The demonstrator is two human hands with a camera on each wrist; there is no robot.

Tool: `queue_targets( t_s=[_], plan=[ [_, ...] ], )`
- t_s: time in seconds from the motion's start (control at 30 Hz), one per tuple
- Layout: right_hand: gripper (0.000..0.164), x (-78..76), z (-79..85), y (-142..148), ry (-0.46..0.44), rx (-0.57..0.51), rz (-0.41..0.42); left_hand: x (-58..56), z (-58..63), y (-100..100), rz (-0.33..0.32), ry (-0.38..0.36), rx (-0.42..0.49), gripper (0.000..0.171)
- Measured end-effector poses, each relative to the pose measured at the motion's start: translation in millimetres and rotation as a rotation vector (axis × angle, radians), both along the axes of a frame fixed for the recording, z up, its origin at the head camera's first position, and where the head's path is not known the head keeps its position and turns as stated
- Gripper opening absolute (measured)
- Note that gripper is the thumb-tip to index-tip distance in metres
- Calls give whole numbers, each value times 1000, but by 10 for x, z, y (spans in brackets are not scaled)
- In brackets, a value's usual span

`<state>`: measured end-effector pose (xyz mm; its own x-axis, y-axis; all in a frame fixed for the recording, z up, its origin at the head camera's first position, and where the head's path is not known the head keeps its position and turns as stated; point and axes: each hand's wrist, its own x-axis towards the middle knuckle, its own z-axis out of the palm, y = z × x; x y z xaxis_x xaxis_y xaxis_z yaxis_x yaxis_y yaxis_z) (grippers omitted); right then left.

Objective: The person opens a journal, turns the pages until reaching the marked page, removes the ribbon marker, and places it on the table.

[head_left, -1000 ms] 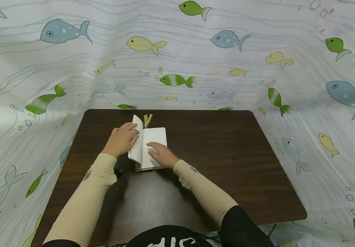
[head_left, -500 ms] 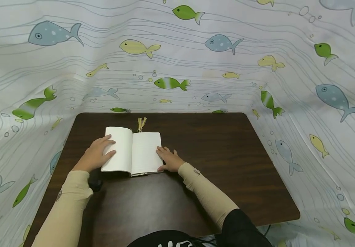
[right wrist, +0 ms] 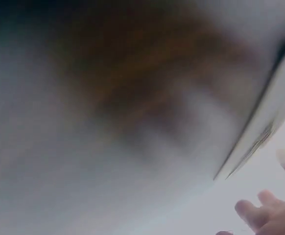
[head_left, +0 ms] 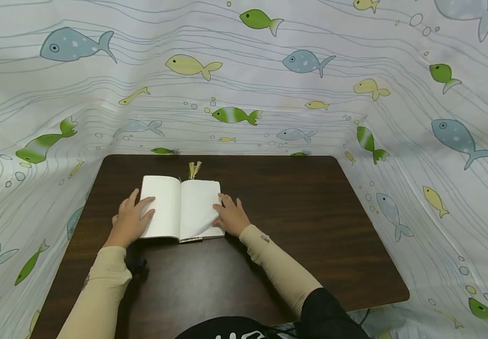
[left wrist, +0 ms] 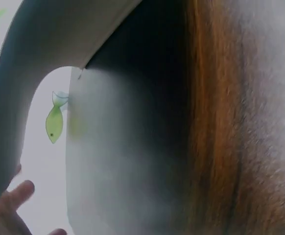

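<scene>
An open notebook (head_left: 161, 207) with pale pages lies on the dark wooden table, a yellow tassel (head_left: 194, 170) sticking out past its top edge. Along the notebook's left edge is my left hand (head_left: 127, 221), its fingers spread and the thumb and a finger resting on the left page. At the lower right side, my right hand (head_left: 232, 216) has thumb and finger at the edge of the right page (head_left: 197, 207), whose bottom corner curls up off the sheets below. In the right wrist view, fingertips (right wrist: 250, 213) show near the blurred notebook edge (right wrist: 265, 122).
The brown table (head_left: 312, 226) has rounded corners and extends well to the right of the notebook. A white curtain (head_left: 269, 89) printed with fish surrounds its back and sides. A black wrist device (head_left: 135, 264) sits under the left wrist.
The notebook's left part went from raised to laid flat on the left. The left hand moved left with it. The right hand shifted to the right edge, where a page corner now lifts.
</scene>
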<state>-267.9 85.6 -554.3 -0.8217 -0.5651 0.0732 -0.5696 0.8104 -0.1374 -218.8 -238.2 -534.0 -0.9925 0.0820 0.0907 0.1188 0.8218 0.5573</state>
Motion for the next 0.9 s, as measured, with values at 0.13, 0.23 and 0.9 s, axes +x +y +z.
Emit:
queue_targets(
  t_s=[0.13, 0.23, 0.9],
  plan=[
    [92, 6, 20, -116, -71, -180, -33, 34, 7, 11, 37, -21, 31, 49],
    [98, 20, 94, -229, -195, -348, 2, 42, 14, 13, 29, -53, 67, 51],
    [62, 152, 218, -929, -478, -263, 380, -47, 221, 44, 34, -198, 268, 72]
  ],
)
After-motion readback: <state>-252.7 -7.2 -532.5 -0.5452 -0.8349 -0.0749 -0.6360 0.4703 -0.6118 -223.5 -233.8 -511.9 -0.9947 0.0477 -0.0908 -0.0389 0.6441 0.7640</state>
